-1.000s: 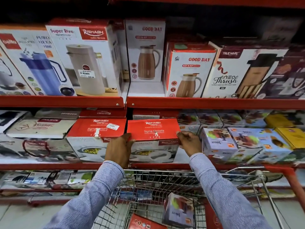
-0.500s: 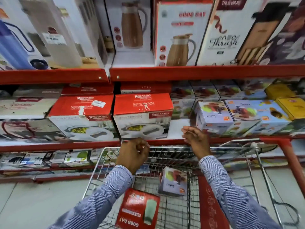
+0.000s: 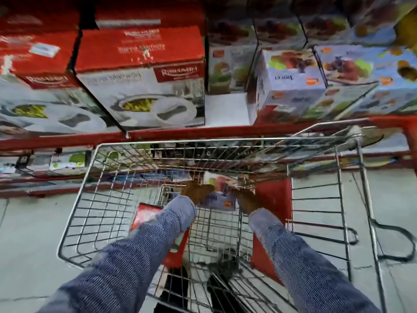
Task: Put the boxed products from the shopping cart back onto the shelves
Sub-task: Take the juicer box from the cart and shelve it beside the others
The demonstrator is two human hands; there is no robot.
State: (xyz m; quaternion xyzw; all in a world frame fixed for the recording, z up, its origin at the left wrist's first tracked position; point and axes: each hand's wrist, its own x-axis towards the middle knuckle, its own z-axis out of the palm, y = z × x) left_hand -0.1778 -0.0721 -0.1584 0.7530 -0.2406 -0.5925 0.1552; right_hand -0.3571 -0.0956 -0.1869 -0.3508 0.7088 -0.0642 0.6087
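Red steel shelving (image 3: 225, 131) fills the upper half of the view, above a pale tiled floor; on it stand red-topped white boxes (image 3: 144, 80) picturing serving dishes, and to their right a row of lilac juicer boxes (image 3: 295, 80), with a bare gap of shelf between the two groups; a wire shopping cart (image 3: 225, 141) is parked against the shelf edge; both striped sleeves reach down into its basket; the left hand (image 3: 197, 192) and the right hand (image 3: 247, 199) sit on either side of a small lilac box (image 3: 220, 193) lying deep in the basket, touching its sides; motion blur hides whether the fingers are closed on it or only resting there; a red box (image 3: 145, 216) lies in the cart under the left forearm.
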